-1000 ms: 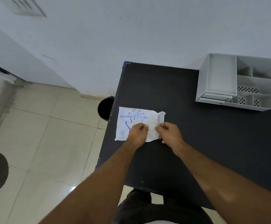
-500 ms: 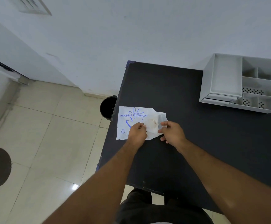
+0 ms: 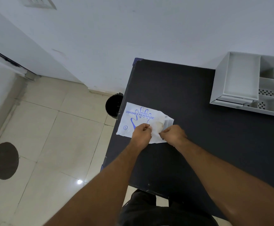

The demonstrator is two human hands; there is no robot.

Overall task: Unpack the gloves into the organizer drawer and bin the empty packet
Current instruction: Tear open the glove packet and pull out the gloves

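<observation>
A white glove packet [image 3: 138,119] with a blue hand print and "DISPOSABLE POLYETHYLENE" lies at the left edge of the black table [image 3: 198,128]. My left hand [image 3: 142,133] pinches the packet near its middle. My right hand [image 3: 173,134] pinches its right end, where the flap is lifted and crumpled. A white organizer [image 3: 240,82] with its drawer shut stands at the table's far right. A black bin [image 3: 113,104] stands on the floor beside the table's left edge. The gloves inside the packet are hidden.
White wall runs behind the table. Beige floor tiles lie to the left, with a dark round patch [image 3: 4,160] on them. The organizer's right side has several open compartments [image 3: 270,93], some perforated.
The packet's right flap has been lifted and spread a little. Both hands stay on the packet near its right end. The camera has shifted slightly.
</observation>
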